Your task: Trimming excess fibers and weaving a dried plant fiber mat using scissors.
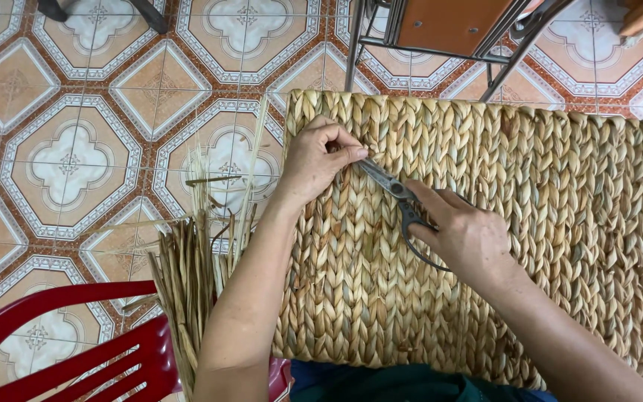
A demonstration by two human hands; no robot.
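The floor (76, 141) is laid with glossy tiles in terracotta, cream and grey, patterned with octagons and clover-like shapes, and it fills the left half and the upper edge of the frame. A red plastic chair (61, 350) sits at the lower left, and a metal-framed chair with an orange-brown seat (448, 30) stands at the upper middle.

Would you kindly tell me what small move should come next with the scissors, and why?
Probably close the scissors to snip. The right hand holds their tips right at the left hand's pinching fingertips, which seem to lift a stray fibre from the woven mat.
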